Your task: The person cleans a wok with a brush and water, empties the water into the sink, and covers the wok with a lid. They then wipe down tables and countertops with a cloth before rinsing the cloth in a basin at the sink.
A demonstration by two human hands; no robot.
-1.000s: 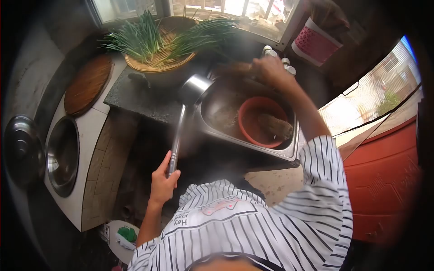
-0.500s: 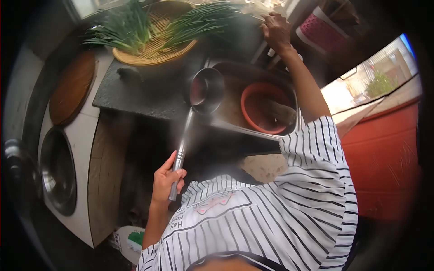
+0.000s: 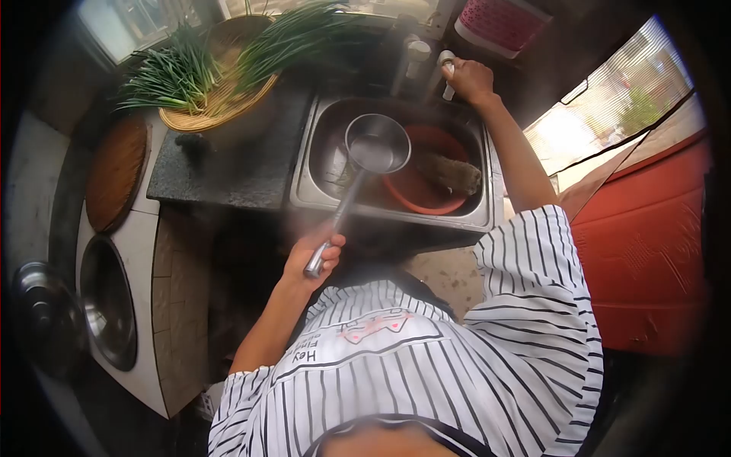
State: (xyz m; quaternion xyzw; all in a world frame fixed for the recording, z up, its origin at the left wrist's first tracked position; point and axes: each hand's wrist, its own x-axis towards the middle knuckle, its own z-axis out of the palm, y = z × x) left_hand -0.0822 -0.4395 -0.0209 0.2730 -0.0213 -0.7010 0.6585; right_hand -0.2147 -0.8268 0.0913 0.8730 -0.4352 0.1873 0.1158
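Note:
My left hand (image 3: 314, 255) is wrapped round the handle of a long-handled metal ladle (image 3: 378, 145). Its round bowl is held over the sink (image 3: 302, 186), partly overlapping a red plastic basin (image 3: 397, 190); whether it holds water I cannot tell. Inside the basin lies a wet, brownish cloth-like thing (image 3: 449, 174). At the back right of the sink, my right hand (image 3: 470, 79) closes on a pale tap (image 3: 447, 58). Another tap-like fitting (image 3: 417, 50) stands just left of it.
A wicker basket (image 3: 217, 114) of green onions (image 3: 171, 76) stands on the dark counter (image 3: 228, 171). To the left are a round wooden board (image 3: 116, 175) and a metal wok (image 3: 109, 301). A red panel (image 3: 640, 251) is at right; steam blurs parts.
My left hand has carried the ladle rightward, from the counter's edge to over the sink. My right hand has come down from near the window sill onto the tap. The view has shifted.

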